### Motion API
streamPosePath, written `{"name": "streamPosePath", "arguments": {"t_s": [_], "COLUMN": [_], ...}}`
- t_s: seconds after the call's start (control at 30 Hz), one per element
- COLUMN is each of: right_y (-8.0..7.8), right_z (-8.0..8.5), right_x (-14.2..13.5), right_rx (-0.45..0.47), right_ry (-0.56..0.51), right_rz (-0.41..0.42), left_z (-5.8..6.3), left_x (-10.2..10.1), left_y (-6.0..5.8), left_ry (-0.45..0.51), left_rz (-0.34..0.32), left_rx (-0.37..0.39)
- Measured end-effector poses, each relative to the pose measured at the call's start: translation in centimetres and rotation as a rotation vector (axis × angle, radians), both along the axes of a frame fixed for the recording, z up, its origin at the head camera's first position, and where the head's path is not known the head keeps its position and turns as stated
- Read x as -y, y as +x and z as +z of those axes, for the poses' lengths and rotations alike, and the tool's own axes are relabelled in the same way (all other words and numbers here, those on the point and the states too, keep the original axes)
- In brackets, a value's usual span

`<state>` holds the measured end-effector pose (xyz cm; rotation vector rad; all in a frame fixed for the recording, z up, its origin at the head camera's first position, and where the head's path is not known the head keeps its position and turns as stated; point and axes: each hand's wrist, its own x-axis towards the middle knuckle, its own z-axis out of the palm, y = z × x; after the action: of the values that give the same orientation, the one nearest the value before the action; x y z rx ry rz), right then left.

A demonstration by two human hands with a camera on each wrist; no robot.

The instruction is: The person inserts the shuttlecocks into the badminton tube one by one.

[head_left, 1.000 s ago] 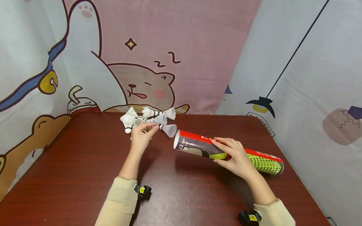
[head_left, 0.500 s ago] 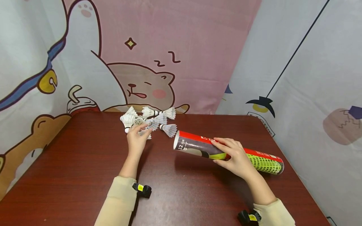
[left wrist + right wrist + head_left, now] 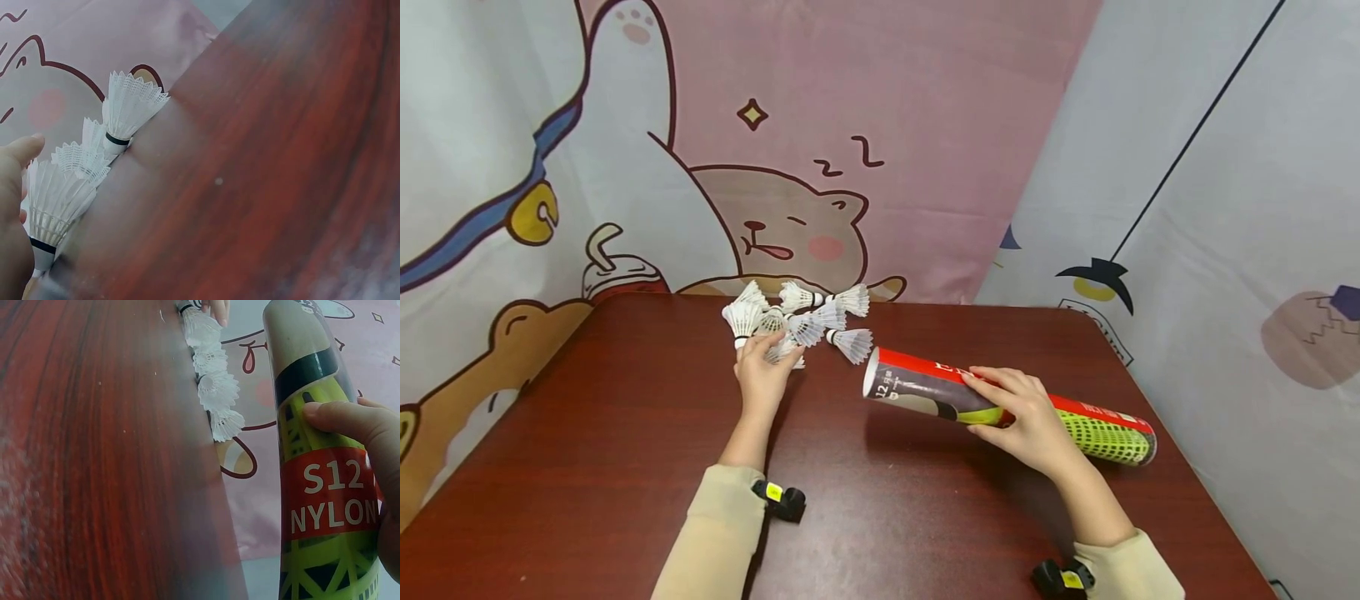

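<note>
Here, a right hand (image 3: 1030,417), grip curled around a printed tube (image 3: 917,392), a left hand (image 3: 760,379), grip unclear, at white shuttlecocks (image 3: 806,328) on a counter (image 3: 880,533).

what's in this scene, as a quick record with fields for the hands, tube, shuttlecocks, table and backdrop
left hand: at the near side of the shuttlecocks, grip unclear
right hand: gripping the tube
tube lettering: "S12 NYLON"
shuttlecock position: clustered near the far edge of the table
table colour: dark reddish brown
backdrop: cartoon print
</note>
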<state>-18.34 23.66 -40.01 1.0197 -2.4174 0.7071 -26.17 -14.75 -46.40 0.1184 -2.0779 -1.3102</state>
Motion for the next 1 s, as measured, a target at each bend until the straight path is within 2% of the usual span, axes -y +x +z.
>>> {"name": "streamPosePath", "arguments": {"t_s": [0.37,0.57,1.0], "right_y": [0.06,0.08,0.11], "right_z": [0.04,0.13,0.24], "right_x": [-0.03,-0.04,-0.23], "right_rx": [0.004,0.011,0.005], "right_ry": [-0.002,-0.004,-0.003], "right_rz": [-0.004,-0.007,-0.018], "left_z": [-0.49,-0.63,-0.19], "left_x": [0.03,0.05,0.09], "left_y": [-0.2,-0.19,0.32], "left_ry": [-0.14,-0.157,-0.106], "left_rz": [0.073,0.062,0.001], "left_rx": [0.039,0.044,0.042]}}
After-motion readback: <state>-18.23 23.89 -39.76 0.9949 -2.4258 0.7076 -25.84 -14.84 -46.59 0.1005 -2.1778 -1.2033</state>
